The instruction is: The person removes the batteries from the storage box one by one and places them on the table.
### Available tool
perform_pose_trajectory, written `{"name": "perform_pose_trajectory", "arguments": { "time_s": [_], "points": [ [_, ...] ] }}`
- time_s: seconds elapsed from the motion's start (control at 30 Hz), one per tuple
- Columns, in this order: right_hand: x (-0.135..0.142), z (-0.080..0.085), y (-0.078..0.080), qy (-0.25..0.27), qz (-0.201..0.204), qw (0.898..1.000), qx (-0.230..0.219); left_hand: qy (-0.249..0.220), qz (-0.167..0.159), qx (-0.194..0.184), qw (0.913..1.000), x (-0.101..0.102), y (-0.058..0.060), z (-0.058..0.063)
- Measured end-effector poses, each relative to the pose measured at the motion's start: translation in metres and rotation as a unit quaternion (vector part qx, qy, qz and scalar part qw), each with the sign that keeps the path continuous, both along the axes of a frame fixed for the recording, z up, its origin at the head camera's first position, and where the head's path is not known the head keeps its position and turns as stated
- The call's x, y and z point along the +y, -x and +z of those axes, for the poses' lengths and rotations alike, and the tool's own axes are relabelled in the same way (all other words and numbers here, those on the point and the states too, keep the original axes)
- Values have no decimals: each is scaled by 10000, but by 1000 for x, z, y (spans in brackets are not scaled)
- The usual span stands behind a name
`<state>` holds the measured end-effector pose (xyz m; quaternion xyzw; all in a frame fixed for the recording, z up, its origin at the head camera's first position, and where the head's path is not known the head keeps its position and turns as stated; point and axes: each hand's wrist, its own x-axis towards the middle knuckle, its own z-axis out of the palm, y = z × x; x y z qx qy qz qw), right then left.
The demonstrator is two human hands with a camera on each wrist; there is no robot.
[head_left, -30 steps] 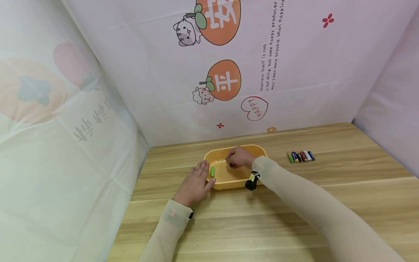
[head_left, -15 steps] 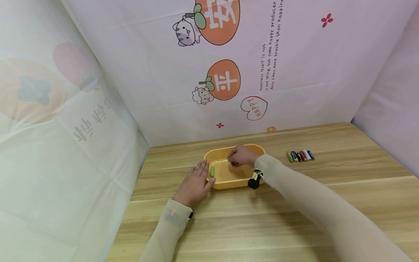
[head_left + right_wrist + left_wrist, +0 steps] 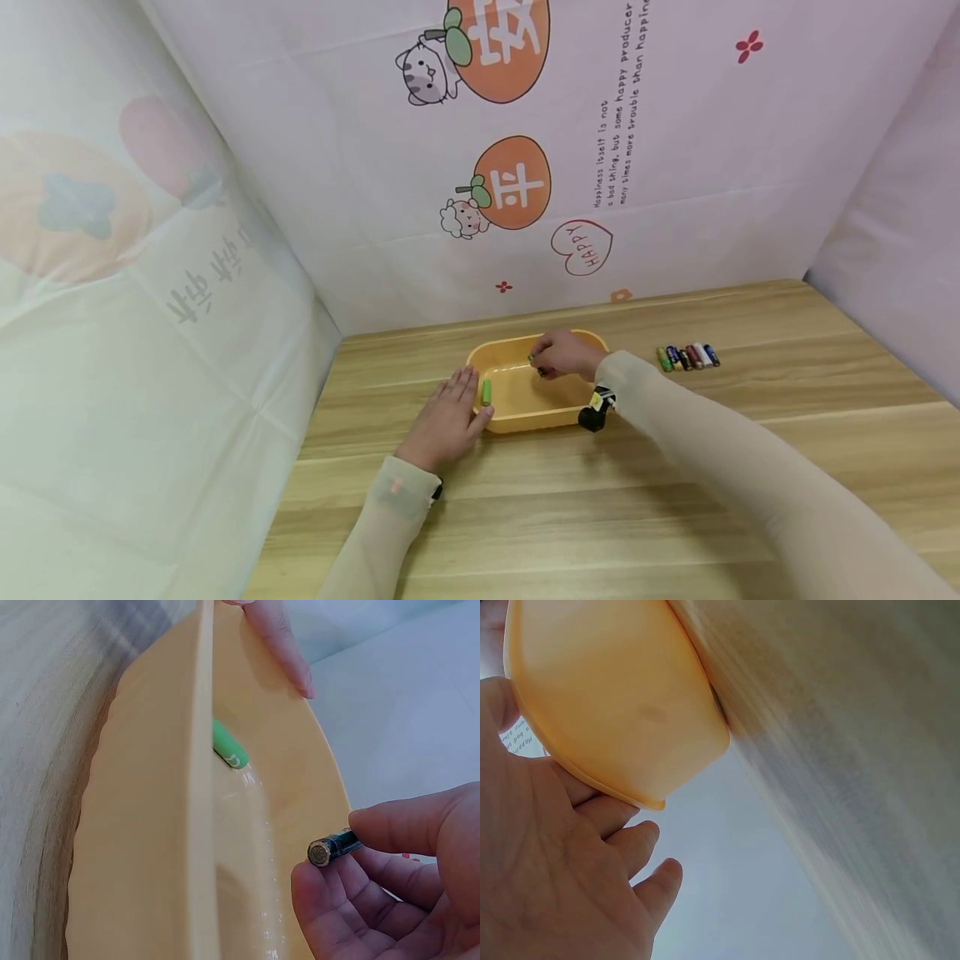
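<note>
My right hand [image 3: 568, 355] is over the inside of a yellow plastic bin [image 3: 536, 420], pinching a small dark battery [image 3: 334, 847] between thumb and fingers; one round end of it faces the right wrist camera. A bright green battery [image 3: 487, 392] lies on the bin's floor at the left end. At that same end, my left hand [image 3: 441, 425] rests on the rim with fairly straight fingers, as the left wrist view shows from below, where the fingertips [image 3: 667, 874] of one finger extend past the bin.
Right of the bin, several batteries [image 3: 687, 358] of mixed colours lie side by side on the wooden table [image 3: 540, 517]. A white printed cloth [image 3: 360, 208] hangs behind the table, with more cloth at both sides.
My right hand has moved a little to the right inside the bin, still pinching the dark battery. The left hand, the green battery and the row of batteries stay in place.
</note>
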<state>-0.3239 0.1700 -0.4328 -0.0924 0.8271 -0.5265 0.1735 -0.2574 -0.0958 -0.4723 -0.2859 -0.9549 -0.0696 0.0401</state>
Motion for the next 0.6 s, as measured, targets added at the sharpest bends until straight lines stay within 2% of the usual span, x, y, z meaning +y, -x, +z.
{"name": "perform_pose_trajectory", "arguments": {
  "time_s": [0.27,0.6],
  "points": [
    [13,5,-1,194,-79,9998,30,-45,-34,15,10000,0,0,1],
    [31,14,-5,692,-38,9973,-250,-108,-54,-10,9999,0,-2,2]
  ]
}}
